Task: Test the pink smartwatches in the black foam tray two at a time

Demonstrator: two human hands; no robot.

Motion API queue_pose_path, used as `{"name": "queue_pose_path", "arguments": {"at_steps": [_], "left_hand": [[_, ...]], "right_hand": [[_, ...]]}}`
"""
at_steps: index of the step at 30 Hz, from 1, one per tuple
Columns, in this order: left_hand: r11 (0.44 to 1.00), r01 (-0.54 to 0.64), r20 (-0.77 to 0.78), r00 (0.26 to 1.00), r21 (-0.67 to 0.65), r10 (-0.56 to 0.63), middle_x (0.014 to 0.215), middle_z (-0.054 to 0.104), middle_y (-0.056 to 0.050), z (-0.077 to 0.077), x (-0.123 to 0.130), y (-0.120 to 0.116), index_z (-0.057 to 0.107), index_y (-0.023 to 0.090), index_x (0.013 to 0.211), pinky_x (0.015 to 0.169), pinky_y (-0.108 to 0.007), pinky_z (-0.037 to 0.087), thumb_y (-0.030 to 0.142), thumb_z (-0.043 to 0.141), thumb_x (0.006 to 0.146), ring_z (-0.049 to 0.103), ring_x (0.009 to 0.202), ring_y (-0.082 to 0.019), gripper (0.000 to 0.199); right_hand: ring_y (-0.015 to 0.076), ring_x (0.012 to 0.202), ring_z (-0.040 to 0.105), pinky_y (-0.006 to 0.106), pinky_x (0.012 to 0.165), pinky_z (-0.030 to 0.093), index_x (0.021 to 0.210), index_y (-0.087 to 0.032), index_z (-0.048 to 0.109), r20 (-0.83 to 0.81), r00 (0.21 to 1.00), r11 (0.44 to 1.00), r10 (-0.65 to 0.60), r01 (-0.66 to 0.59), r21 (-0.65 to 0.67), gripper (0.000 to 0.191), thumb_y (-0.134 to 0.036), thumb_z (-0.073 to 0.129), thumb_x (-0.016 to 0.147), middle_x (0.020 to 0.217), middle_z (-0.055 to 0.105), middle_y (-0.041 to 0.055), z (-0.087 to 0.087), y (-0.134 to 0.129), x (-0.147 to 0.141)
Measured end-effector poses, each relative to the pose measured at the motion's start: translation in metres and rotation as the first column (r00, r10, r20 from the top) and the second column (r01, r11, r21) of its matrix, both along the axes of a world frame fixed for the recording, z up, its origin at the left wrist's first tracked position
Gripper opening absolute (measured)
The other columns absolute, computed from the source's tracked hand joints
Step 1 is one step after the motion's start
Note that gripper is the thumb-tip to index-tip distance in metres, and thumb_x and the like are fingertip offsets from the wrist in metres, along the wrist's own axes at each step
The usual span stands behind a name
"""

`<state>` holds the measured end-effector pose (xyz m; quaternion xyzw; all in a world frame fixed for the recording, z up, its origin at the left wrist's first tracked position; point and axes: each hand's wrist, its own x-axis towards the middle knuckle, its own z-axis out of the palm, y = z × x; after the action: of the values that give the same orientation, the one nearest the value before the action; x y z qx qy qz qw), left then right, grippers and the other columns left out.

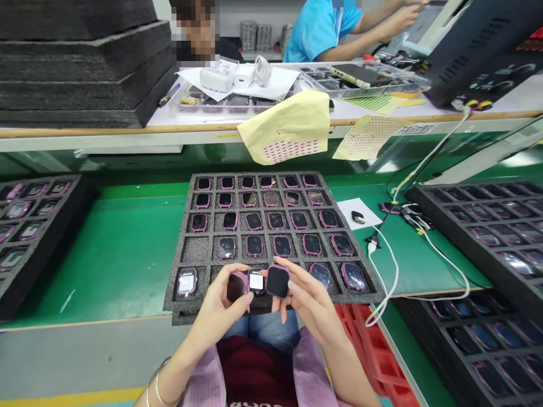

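Over the front edge of a black foam tray (197, 249), my left hand (223, 299) is closed around a pink-rimmed watch unit (237, 286), its dark face tilted. My right hand (307, 294) grips another pink-rimmed unit (278, 281) by its sides, dark screen facing up. Between the two hands, a unit with a lit white screen (256, 281) sits in the front row. The tray holds rows of similar units; one compartment at the left of the fourth row has none. A unit with a lit screen (187, 281) lies in the front left compartment.
More filled foam trays stand left (51, 243) and right (487, 226). White cables (396, 265) and a small black unit (357, 216) on paper lie right of the tray. Above is a shelf (169, 131) with foam stacks and boxes. Two people are behind it; red crates (373, 350) sit below.
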<state>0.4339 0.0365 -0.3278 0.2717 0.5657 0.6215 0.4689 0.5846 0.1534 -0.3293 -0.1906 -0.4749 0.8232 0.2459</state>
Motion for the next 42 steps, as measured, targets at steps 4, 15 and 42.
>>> {"name": "queue_pose_path", "arguments": {"at_steps": [4, 15, 42], "left_hand": [[0.999, 0.015, -0.079, 0.997, -0.047, -0.018, 0.076, 0.049, 0.004, 0.001, 0.001, 0.0, 0.052, 0.02, 0.106, 0.048, -0.018, 0.038, 0.022, 0.062, 0.08, 0.045, 0.052, -0.006, 0.027], [0.998, -0.043, -0.125, 0.991, -0.048, 0.036, 0.074, 0.053, 0.002, 0.001, 0.006, 0.0, 0.054, 0.02, 0.112, 0.05, -0.021, 0.039, 0.028, 0.065, 0.079, 0.046, 0.054, -0.009, 0.036], [0.999, -0.024, -0.307, 0.952, -0.036, 0.012, 0.089, 0.059, 0.0, -0.001, 0.006, 0.001, 0.053, 0.021, 0.105, 0.074, -0.025, 0.043, 0.011, 0.054, 0.077, 0.056, 0.08, -0.016, 0.03]], "right_hand": [[0.0144, 0.057, 0.063, 0.024, 0.045, 0.051, 0.118, -0.023, 0.063, -0.015, 1.0, 1.0, -0.017, 0.016, -0.025, 0.032, -0.03, 0.067, 0.087, 0.097, 0.069, 0.0089, 0.002, -0.001, -0.001], [0.0128, 0.048, 0.059, 0.024, 0.041, 0.047, 0.119, -0.021, 0.062, -0.034, 0.999, 0.997, 0.026, -0.029, -0.072, 0.036, -0.033, 0.068, 0.086, 0.095, 0.069, 0.0101, -0.002, 0.001, -0.004], [0.0113, 0.048, 0.055, 0.022, 0.038, 0.045, 0.114, -0.021, 0.066, -0.05, 0.999, 1.0, 0.014, -0.015, -0.024, 0.032, -0.03, 0.069, 0.083, 0.084, 0.063, 0.0056, -0.01, -0.001, -0.004]]}}
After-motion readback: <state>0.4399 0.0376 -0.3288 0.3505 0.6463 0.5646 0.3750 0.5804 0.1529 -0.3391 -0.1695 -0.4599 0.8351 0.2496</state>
